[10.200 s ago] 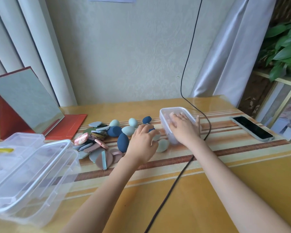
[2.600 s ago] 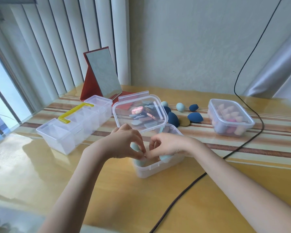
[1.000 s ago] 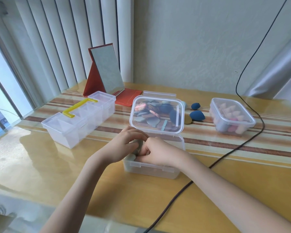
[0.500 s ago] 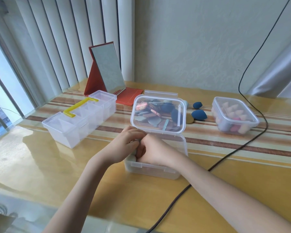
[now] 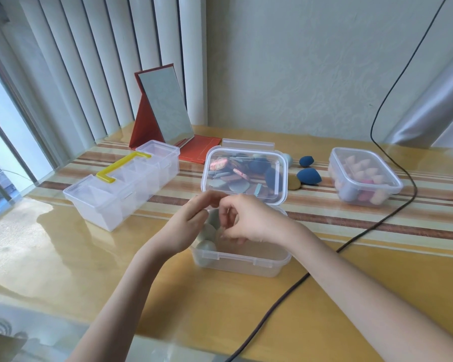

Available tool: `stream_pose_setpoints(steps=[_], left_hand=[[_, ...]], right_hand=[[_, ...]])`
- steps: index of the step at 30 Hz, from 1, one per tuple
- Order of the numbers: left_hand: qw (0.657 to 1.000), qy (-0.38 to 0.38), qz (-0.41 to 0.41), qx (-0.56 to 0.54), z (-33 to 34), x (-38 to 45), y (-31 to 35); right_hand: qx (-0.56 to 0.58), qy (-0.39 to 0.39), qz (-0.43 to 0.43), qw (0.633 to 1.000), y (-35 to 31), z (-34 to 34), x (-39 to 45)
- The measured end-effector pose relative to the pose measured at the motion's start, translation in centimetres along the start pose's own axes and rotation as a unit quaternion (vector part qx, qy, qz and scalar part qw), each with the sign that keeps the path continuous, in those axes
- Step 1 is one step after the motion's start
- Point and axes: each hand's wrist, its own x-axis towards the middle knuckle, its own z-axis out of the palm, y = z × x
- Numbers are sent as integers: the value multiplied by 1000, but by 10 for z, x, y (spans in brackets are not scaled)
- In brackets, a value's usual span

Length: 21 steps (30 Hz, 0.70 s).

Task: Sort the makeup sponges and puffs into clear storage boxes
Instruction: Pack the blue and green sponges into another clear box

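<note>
- While both hands hover over the open clear box (image 5: 242,258), left hand (image 5: 187,227) has fingers loosely curled and close together, gripping nothing I can see.
- Right hand (image 5: 249,220): fingers bent, tips near the thumb; whether they pinch anything, cannot tell (too small).
- Pale green sponges (image 5: 207,240) sit stacked at the box's left end, just under the left hand.
- Box lid (image 5: 243,176) stands tilted up behind the hands; pile of flat puffs (image 5: 233,176) shows through it.
- Two dark blue sponges (image 5: 309,176) lie on the table (image 5: 63,257) right of the lid.
- Far right: closed box of pink sponges (image 5: 364,176).
- Left: compartment case with yellow handle (image 5: 123,184); red folding mirror (image 5: 165,113) behind it.
- Black cable (image 5: 277,304) runs under the right forearm.
</note>
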Motion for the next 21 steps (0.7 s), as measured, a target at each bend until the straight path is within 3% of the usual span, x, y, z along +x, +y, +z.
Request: stream_pose_setpoints(steps=[7, 13, 21], left_hand=[[997, -50, -60, -11, -6, -2, 4], [963, -175, -63, 193, -14, 3, 20], [936, -227, -95, 253, -15, 9, 33]], right_hand=[[17, -34, -57, 998, 1, 3, -1], [-29, -57, -34, 997, 5, 5, 0], [-8, -40, -23, 999, 9, 6, 2]])
